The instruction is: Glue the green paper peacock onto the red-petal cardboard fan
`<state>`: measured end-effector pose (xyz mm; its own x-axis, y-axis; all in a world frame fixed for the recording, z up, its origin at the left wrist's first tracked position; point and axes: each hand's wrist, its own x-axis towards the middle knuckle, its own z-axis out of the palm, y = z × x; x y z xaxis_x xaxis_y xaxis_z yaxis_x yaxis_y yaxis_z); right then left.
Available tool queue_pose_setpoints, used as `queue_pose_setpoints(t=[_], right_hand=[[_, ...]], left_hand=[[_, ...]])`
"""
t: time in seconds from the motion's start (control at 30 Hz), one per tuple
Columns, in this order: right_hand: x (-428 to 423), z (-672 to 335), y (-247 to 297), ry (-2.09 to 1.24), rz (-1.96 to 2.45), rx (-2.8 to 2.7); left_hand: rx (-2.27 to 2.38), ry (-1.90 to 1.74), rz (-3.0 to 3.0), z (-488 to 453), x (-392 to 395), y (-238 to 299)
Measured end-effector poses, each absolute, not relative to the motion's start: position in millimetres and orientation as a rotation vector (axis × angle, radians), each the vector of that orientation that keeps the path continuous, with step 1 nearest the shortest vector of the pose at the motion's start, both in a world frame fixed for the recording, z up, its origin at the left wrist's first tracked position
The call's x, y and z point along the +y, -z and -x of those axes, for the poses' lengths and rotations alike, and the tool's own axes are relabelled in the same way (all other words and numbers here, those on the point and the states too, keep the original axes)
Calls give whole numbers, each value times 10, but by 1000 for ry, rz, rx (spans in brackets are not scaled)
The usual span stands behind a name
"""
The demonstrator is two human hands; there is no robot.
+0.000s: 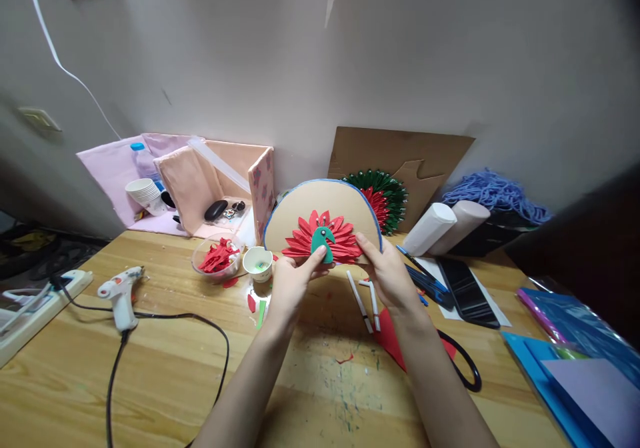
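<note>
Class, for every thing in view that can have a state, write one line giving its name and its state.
Left hand, gripping the curved cardboard piece
Right hand, gripping its other side
Curved cardboard piece, held up, decorated side facing the camera
Glue gun, lying unheld
Plastic bowl, uncovered, holding red pieces
White cup, upright, open
Paper cups, stacked
Bottle, capped
Phone, lying flat, screen dark

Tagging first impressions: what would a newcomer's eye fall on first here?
Most striking is the green bird-shaped cutout with red petals, mid-picture on a tan, blue-edged, dome-shaped board held by the left hand and right hand. Next, the round green and red ornament partly hidden behind the board's right side; then the white glue gun on the wooden table at left.
</note>
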<state>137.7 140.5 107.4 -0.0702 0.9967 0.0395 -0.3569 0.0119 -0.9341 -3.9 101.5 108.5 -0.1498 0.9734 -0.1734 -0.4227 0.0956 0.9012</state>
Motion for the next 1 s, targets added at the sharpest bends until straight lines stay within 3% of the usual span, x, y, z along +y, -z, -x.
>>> queue_pose_setpoints(t=[0.53,1.0], right_hand=[[1396,-1350,-1098,-1368,884,-1025],[1379,-1306,-996,-1289,850,-1144]], left_hand=[[1079,-1404,-703,77,1021,-1110],[1063,-1748,-465,-13,1041,-1102]])
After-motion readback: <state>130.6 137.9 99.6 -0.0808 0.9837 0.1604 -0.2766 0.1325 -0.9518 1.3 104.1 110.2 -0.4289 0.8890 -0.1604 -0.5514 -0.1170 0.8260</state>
